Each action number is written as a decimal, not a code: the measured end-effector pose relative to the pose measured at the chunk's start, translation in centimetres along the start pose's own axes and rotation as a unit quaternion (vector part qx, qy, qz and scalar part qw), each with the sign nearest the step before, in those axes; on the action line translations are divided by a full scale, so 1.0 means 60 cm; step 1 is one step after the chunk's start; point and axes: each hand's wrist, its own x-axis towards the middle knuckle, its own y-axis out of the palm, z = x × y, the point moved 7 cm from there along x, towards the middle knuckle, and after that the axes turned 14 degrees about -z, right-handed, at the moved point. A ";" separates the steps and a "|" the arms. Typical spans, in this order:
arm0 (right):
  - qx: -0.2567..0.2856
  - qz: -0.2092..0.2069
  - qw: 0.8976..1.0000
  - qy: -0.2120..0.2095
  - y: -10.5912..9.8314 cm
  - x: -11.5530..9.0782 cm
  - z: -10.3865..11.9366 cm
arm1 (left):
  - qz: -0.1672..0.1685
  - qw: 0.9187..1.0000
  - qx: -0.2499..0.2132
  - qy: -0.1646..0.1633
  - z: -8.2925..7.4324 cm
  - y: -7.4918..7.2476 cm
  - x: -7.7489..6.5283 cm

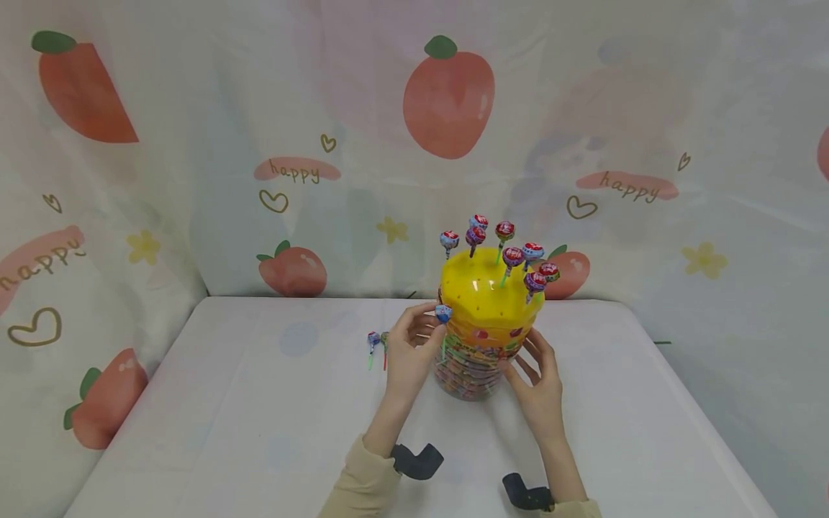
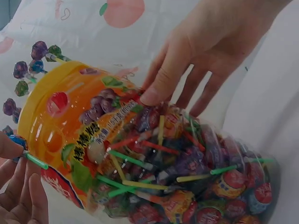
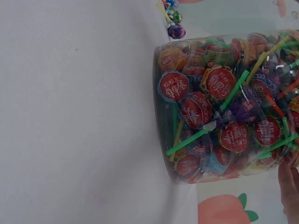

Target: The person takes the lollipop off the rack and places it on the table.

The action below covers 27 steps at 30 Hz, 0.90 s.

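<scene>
A clear plastic jar (image 1: 469,374) full of wrapped lollipops stands on the table, topped by a yellow lid (image 1: 476,295). Several lollipops stick up from small holes in that lid. My left hand (image 1: 406,356) pinches a blue-wrapped lollipop (image 1: 443,314) beside the lid's left side. Its green stick (image 2: 37,160) points downward in the head view. On the jar's right side, my right hand (image 1: 540,396) holds the wall with its thumb at the front and its fingers farther round. Only part of that hand shows at the right wrist view's edge.
Loose lollipops (image 1: 373,338) lie on the white table (image 1: 259,417) left of the jar, partly hidden by my left hand. Behind the table hangs a fruit-printed cloth (image 1: 363,93). Dark curved wrist mounts (image 1: 417,461) jut from both wrists.
</scene>
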 end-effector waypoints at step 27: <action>-0.001 -0.002 1.000 0.004 -0.001 0.001 -0.005 | -0.078 0.995 0.038 -0.057 0.055 -0.094 0.044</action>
